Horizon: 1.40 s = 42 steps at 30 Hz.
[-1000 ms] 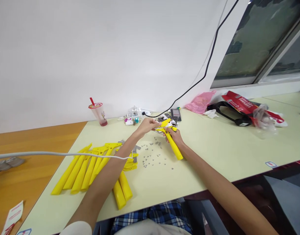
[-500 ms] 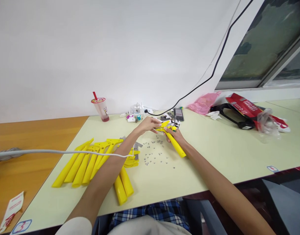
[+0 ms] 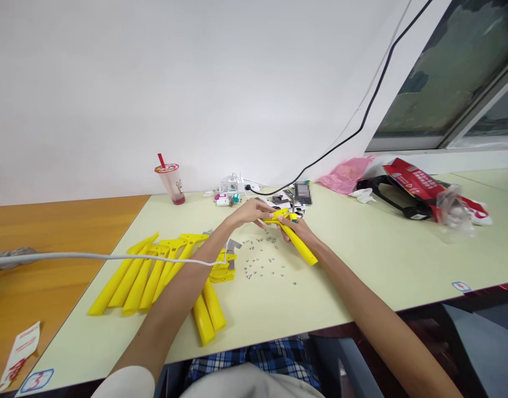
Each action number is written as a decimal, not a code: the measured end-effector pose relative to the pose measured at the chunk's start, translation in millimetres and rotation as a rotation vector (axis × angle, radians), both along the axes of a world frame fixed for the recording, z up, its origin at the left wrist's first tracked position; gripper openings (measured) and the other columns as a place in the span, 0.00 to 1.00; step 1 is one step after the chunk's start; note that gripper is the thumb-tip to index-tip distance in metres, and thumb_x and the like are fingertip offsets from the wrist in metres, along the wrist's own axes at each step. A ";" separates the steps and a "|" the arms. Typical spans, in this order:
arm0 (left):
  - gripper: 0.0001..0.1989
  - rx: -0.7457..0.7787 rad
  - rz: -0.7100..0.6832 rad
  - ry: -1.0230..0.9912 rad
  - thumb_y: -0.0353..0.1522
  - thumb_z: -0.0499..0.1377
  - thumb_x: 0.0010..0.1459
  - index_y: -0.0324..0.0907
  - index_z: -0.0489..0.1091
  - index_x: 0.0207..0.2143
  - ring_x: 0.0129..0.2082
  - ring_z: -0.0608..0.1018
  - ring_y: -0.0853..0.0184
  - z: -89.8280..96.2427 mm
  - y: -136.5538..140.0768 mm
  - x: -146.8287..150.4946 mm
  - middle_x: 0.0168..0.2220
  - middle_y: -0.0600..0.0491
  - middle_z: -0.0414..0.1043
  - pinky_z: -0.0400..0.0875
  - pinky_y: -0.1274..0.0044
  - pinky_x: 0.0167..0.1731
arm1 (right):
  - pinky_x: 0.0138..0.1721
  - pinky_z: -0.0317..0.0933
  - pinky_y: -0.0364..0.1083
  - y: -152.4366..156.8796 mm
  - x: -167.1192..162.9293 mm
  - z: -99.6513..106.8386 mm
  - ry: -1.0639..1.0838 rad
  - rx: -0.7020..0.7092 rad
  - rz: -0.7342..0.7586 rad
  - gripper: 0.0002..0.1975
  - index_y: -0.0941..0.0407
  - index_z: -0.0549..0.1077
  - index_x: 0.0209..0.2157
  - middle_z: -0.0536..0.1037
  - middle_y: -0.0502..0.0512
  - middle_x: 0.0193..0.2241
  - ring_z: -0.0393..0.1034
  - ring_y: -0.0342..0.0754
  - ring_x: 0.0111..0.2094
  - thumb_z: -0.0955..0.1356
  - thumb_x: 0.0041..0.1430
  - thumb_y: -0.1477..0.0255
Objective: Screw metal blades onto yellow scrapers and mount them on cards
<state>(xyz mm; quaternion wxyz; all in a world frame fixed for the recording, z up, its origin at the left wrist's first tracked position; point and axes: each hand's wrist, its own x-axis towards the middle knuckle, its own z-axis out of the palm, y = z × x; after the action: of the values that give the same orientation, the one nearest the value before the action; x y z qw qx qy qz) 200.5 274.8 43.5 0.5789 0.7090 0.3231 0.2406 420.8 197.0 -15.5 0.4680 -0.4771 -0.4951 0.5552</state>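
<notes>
A pale green desk (image 3: 361,260) stands against a white wall, with a window at the upper right and a black cable running down the wall.

Both hands meet above the middle of the desk, toward its far side. The right hand (image 3: 300,230) is wrapped around the upper handle of a yellow scraper (image 3: 297,243), fingers clamped on it. The scraper's long axis runs from its head, at the far left, to the handle's free end, at the near right; that end points toward the person's right side and hangs just above the desk. The left hand (image 3: 249,213) is at the head, its fingers pinched together against the head's left edge; what they pinch is too small to tell. The head therefore lies directly between the two hands, nearer the left.

Small metal screws (image 3: 262,265) lie scattered on the desk just below the hands. A row of yellow scrapers (image 3: 154,276) lies well to the left. A drink cup (image 3: 172,182) stands near the wall.
</notes>
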 end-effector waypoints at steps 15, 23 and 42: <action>0.27 0.235 -0.196 0.055 0.44 0.75 0.57 0.46 0.85 0.58 0.39 0.85 0.61 3.9 1.9 -9.7 0.44 0.46 0.87 0.84 0.74 0.33 | 0.18 0.58 0.43 -4.7 0.6 4.9 -0.033 0.017 0.020 0.30 0.56 0.80 0.30 0.72 0.51 0.15 0.63 0.43 0.17 0.78 0.56 0.41; 0.27 0.280 -0.280 0.125 0.44 0.74 0.59 0.49 0.84 0.59 0.40 0.86 0.60 8.9 1.7 -13.2 0.52 0.47 0.87 0.82 0.74 0.37 | 0.20 0.59 0.42 -5.1 0.8 3.8 -0.034 0.024 0.037 0.31 0.57 0.79 0.31 0.74 0.51 0.16 0.63 0.42 0.17 0.77 0.59 0.40; 0.22 0.503 -0.211 0.186 0.46 0.67 0.66 0.51 0.85 0.58 0.39 0.86 0.61 13.2 -6.3 -11.6 0.44 0.51 0.88 0.74 0.79 0.34 | 0.18 0.59 0.43 -7.3 -1.3 7.8 -0.017 0.034 0.000 0.31 0.56 0.80 0.30 0.72 0.50 0.15 0.62 0.42 0.16 0.77 0.57 0.39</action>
<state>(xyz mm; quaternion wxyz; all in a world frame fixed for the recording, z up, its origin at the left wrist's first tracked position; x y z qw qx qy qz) 188.9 268.5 56.7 0.3745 0.8790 0.2296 0.1856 419.6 189.7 -7.7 0.4720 -0.4737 -0.5083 0.5426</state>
